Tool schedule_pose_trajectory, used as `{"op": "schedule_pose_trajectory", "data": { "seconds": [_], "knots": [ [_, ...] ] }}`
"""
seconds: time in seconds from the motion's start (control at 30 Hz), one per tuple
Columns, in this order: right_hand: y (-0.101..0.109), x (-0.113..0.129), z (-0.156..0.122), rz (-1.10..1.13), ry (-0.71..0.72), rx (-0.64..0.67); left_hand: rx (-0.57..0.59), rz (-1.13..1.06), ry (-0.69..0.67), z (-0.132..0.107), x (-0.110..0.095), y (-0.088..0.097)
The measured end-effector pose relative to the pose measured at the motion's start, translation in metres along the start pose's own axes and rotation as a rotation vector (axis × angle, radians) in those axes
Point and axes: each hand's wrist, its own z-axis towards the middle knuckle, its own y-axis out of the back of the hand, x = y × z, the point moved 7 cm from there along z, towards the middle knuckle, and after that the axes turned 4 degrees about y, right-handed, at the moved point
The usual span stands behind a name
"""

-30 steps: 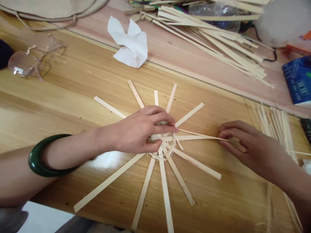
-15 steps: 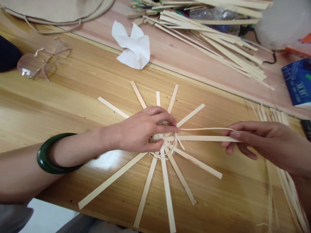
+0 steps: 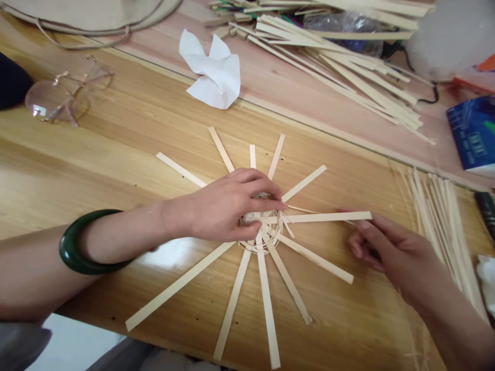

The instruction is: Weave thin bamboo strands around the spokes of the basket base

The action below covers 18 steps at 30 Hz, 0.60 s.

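Flat pale bamboo-like strips (image 3: pixel 181 286) radiate like spokes over the table from a small round woven centre (image 3: pixel 258 249). My left hand (image 3: pixel 232 203) lies over that centre, its thumb and fingers closed on the weave and partly hiding it. From its index fingertip a thin weaving strip (image 3: pixel 303 209) runs right, passing under the right-pointing spoke (image 3: pixel 328 217). Below that spoke's tip, my right hand (image 3: pixel 394 247) is closed with the thin strip in its fingers; the strip's far part is hidden. A dark green bangle (image 3: pixel 73 245) circles my left wrist.
Thin strips (image 3: pixel 444 221) lie along the right side. Behind are a pile of wider strips (image 3: pixel 359 77), a crumpled white tissue (image 3: pixel 216 72) and a blue box (image 3: pixel 474 134). Glasses (image 3: pixel 58 98) rest at the left, near a round tray-like item (image 3: pixel 88 15).
My right hand has moved down and slightly left, carrying the thin strip from above the right-pointing spoke to beneath it. My left hand stays on the woven centre.
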Motion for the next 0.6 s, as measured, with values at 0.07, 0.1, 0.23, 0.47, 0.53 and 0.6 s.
{"op": "schedule_pose_trajectory", "data": {
  "seconds": [0.07,0.1,0.23,0.47,0.53,0.6],
  "knots": [
    [0.004,0.001,-0.013,-0.259,0.101,-0.094,-0.002,0.004,-0.006,0.0,0.0,0.0],
    [0.004,0.003,-0.019,-0.37,0.152,-0.118,-0.006,0.005,-0.011,0.0,-0.001,0.0],
    [0.0,0.009,-0.038,-0.472,0.29,-0.108,-0.024,0.008,-0.033,-0.001,-0.002,0.001],
    [-0.009,0.015,-0.056,-0.634,0.439,-0.181,-0.02,0.024,-0.032,0.0,-0.002,0.0],
    [-0.018,0.033,-0.064,-0.922,0.591,-0.191,-0.028,0.019,-0.046,0.0,-0.002,0.0],
    [-0.023,0.049,-0.068,-1.138,0.665,-0.201,-0.042,0.019,-0.065,-0.001,-0.002,0.0]
  ]
}}
